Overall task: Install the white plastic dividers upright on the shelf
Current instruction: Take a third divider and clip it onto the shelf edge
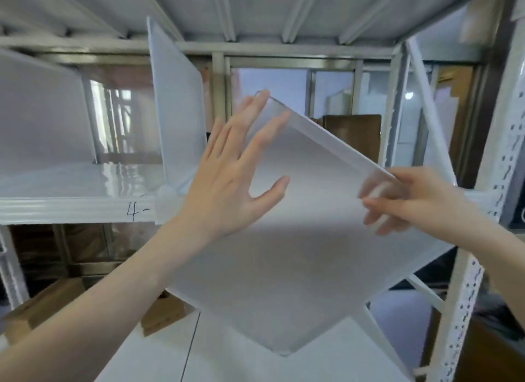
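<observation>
A white translucent plastic divider hangs tilted like a diamond in front of the shelf. My right hand pinches its right corner, fingers showing through the plastic. My left hand lies flat with fingers spread against its upper left face, fingertips at the top corner. Three more dividers are in place on the shelf: one upright just left of centre, one at the far left, and one leaning by the right post.
A perforated white steel post frames the right side. The upper shelf's ribbed underside is close overhead. Cardboard boxes sit on the lower level at left. "4-" is handwritten on the shelf's front edge. A brown board stands behind.
</observation>
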Demonstrator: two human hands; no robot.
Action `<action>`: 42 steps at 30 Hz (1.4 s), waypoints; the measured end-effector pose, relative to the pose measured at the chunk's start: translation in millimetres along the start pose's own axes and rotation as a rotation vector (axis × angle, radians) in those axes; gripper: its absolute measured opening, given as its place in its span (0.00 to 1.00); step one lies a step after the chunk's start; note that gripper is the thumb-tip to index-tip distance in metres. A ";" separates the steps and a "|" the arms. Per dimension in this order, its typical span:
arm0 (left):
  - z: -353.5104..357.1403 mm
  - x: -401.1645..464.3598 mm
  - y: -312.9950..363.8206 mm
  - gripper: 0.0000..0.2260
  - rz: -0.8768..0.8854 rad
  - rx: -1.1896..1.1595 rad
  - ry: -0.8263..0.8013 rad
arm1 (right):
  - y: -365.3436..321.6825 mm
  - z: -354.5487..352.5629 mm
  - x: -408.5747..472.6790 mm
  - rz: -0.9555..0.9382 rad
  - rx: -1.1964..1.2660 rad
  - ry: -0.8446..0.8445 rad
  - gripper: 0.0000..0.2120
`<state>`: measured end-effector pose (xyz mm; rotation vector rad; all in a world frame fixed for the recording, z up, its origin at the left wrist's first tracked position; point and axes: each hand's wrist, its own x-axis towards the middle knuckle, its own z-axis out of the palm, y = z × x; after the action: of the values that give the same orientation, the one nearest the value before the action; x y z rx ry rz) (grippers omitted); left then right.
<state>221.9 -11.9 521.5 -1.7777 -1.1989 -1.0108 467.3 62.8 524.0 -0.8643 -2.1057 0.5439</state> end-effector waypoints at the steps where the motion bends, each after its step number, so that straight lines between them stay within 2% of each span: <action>1: -1.8 5.5 3.4 0.31 -0.005 -0.002 -0.003 | -4.5 -7.6 -1.7 -0.005 0.008 0.021 0.02; 9: -0.5 23.3 27.5 0.35 -0.017 0.008 -0.003 | -26.4 -53.4 -19.9 -0.037 0.205 0.236 0.06; 12: 0.2 25.7 32.8 0.34 -0.040 0.008 -0.024 | -32.1 -65.0 -25.6 -0.061 0.267 0.333 0.04; 18: 5.2 35.3 42.1 0.34 -0.092 -0.170 -0.110 | -50.4 -69.0 -28.3 -0.174 0.365 0.505 0.06; 22: 11.1 41.4 38.5 0.35 -0.147 -0.252 -0.200 | -55.0 -47.2 -22.0 -0.181 0.433 0.555 0.04; 30: 25.6 62.6 5.6 0.35 -0.352 -0.528 -0.404 | -57.3 15.6 8.0 -0.173 0.363 0.626 0.11; 36: 37.0 66.6 -15.9 0.34 -0.370 -0.643 -0.381 | -57.0 65.8 47.6 -0.180 0.288 0.638 0.15; 42: 35.3 74.7 -53.8 0.37 -0.441 -0.535 -0.288 | -64.5 107.7 93.8 -0.236 0.227 0.654 0.14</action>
<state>196.4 61.1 582.7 -2.1733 -1.6629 -1.4708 312.8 78.0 546.0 -0.5519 -1.4845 0.3085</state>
